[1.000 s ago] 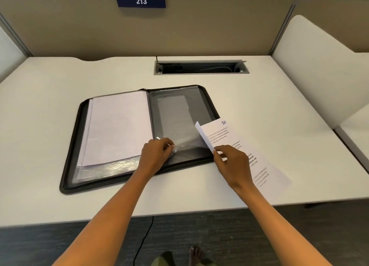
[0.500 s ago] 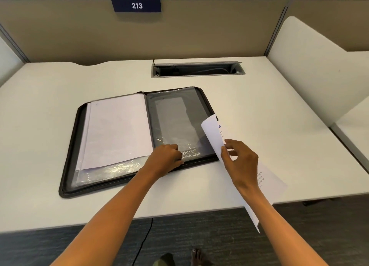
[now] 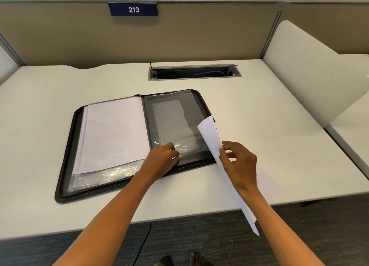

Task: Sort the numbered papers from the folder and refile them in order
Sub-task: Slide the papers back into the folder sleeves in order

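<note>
- Right hand [image 3: 238, 163]: I pinch one printed sheet [image 3: 211, 135] between thumb and fingers, tilted nearly edge-on, its far corner over the folder's right side; I judge it angled for sliding in.
- Left hand [image 3: 162, 161]: fingertips curled, pinching the near edge of the clear sleeve [image 3: 169, 122], apparently to lift its mouth open.
- Folder [image 3: 65, 156]: lies open and flat on the desk [image 3: 249, 110]; right half shows the sleeve with a faint page inside.
- Filed papers [image 3: 113, 134]: stacked in sleeves on the folder's left half, blank side up.
- Cable tray [image 3: 194, 73]: far side, well apart.
</note>
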